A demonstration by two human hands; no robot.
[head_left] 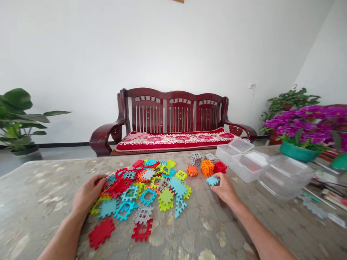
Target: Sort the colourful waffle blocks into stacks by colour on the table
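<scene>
My right hand [225,188] pinches a light blue toothed building tile [212,180] at its right edge, low over the table. Just behind that tile are an orange tile stack [207,168], a red tile stack [220,167] and a smaller orange stack [192,171]. At the left side of a loose heap of colored tiles [148,175], my left hand [88,193] has its fingers curled round a red tile [104,185], which they partly cover. Some heap tiles are solid, others are window-like frames. A red solid tile [101,232] lies in front of the heap.
Grey tile stacks [196,159] stand behind the orange ones. Clear plastic boxes [245,164] with lids sit at the right, beside purple flowers [309,124] in a green pot. Cables and small items lie at the table's right edge. A wooden bench [176,112] stands beyond the table [189,234].
</scene>
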